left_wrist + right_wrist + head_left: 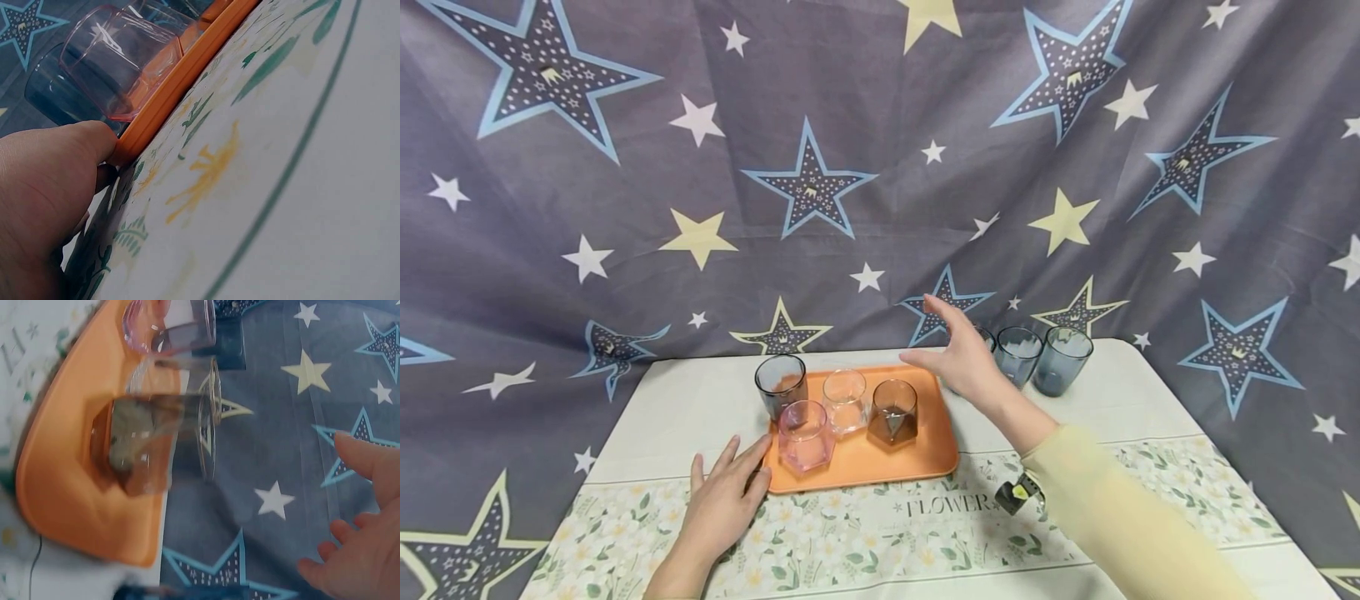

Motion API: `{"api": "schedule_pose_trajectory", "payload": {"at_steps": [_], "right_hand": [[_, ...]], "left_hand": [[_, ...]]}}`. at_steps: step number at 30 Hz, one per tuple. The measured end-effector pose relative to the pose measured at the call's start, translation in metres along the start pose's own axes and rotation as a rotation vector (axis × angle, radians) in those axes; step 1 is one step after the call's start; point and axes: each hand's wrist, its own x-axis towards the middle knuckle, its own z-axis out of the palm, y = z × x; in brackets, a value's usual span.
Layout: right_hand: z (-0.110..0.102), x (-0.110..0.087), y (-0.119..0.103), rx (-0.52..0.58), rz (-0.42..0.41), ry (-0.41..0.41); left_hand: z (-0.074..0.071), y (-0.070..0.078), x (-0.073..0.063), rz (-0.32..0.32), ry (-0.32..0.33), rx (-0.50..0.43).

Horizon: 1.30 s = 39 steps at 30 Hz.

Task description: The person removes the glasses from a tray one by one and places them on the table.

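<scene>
An orange tray (pixel 936 437) lies on the table and bears a pink glass (pixel 805 450), a clear glass (pixel 846 408) and a brown glass (pixel 893 417). A blue-grey glass (pixel 779 387) stands upright at its back left corner. My left hand (pixel 722 496) rests at the tray's left edge, fingers extended; its thumb (pixel 97 140) touches the corner. My right hand (pixel 966 358) is raised past the tray's back right corner, thumb and fingers spread around nothing. Two blue glasses (pixel 1063 362) (pixel 1018 357) stand right of it, and a third is mostly hidden behind it.
A white tablecloth (pixel 692 400) with a floral band covers the table. Behind the table hangs a grey curtain (pixel 880 225) with stars, close to the back edge. A black watch-like device (pixel 1017 493) shows by my right sleeve (pixel 1120 508).
</scene>
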Motion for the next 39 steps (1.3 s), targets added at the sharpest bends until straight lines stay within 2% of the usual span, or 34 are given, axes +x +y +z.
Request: {"api": "schedule_pose_trajectory", "payload": {"at_steps": [16,23,33,39], "right_hand": [[0.054,0.001,-0.023,0.149,-0.038,-0.078],[0.078,-0.001,-0.026,0.231,-0.036,-0.132],[0.107,-0.007,-0.032,0.24,-0.003,-0.169],[0.121,-0.005,-0.037,0.217,-0.025,-0.169]], "left_hand": [[0.0,-0.001,-0.001,0.024,0.018,0.006],[0.0,0.0,-0.002,0.027,0.025,0.006],[-0.002,0.0,-0.002,0.044,0.039,-0.011],[-0.001,0.0,-0.002,0.04,0.04,-0.013]]}}
